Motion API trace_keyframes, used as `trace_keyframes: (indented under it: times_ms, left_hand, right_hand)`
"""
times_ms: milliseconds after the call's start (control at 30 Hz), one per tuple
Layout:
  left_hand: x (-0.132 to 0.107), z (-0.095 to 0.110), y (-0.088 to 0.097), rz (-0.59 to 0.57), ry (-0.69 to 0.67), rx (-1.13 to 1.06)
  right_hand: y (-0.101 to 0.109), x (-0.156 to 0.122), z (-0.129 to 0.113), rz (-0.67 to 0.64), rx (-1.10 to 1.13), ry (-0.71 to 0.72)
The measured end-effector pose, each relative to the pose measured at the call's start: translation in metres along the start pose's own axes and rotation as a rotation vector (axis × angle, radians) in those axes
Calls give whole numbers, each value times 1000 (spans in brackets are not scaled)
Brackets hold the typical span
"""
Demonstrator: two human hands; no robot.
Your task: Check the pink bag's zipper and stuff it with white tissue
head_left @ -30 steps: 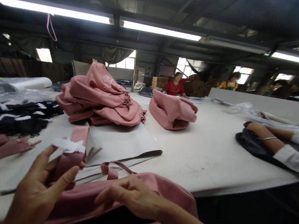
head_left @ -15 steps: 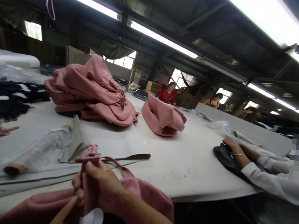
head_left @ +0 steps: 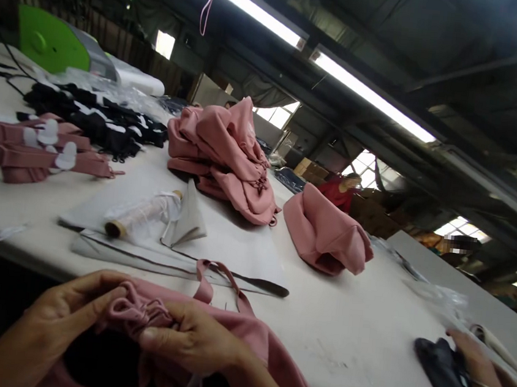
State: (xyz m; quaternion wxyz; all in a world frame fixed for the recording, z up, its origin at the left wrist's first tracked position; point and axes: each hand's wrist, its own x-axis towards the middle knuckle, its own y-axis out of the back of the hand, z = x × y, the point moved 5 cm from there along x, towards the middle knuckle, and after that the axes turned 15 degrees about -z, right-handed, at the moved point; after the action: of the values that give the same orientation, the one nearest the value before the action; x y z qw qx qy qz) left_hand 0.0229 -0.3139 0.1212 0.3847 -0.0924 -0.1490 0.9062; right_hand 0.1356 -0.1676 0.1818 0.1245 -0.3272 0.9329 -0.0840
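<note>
My left hand (head_left: 71, 315) and my right hand (head_left: 191, 334) are together at the table's near edge. Both grip a gathered pink drawstring cord (head_left: 135, 311) on a pink fabric bag (head_left: 247, 346). The bag's body hangs over the edge, and a pink strap loop (head_left: 205, 283) rises from it onto the table. Part of the bag sags into shadow below my hands. Farther off, a heap of pink bags (head_left: 220, 159) and a single folded pink bag (head_left: 328, 235) lie on the white table (head_left: 330, 342).
A wrapped white roll (head_left: 143, 215) lies on a paper sheet (head_left: 234, 252). Pink strips with white pieces (head_left: 36, 155) and black-and-white strips (head_left: 95, 121) lie to the left. A co-worker's hand (head_left: 467, 357) rests on dark fabric (head_left: 446, 379) at right.
The view has rolled clockwise. My hands have moved from the raised pink strap and buckle down to the gathered cord, and both now hold it closer together.
</note>
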Motion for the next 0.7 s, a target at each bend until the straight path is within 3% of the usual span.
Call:
trace_keyframes:
  times_ms: [67, 233, 300, 367, 467, 533, 600, 700]
  left_hand:
    - [-4, 9, 1, -5, -100, 130]
    - [-25, 30, -9, 154, -370, 643]
    - [-33, 27, -9, 175, -412, 722]
    - [-41, 20, 6, 250, -407, 737]
    - [-54, 5, 53, 526, -275, 751]
    - [-59, -10, 87, 638, -11, 654]
    - [-57, -26, 106, 566, 231, 461]
    - [-48, -36, 109, 447, 279, 226]
  right_hand:
    - [1, 7, 1, 49, -9, 37]
    - [5, 29, 14, 288, -39, 150]
    - [4, 35, 23, 309, -41, 121]
    - [5, 37, 29, 321, -60, 71]
    - [11, 35, 34, 380, -109, -17]
    - [14, 36, 33, 421, -146, -61]
    - [14, 41, 30, 447, -188, -89]
    - [10, 55, 26, 458, -265, -135]
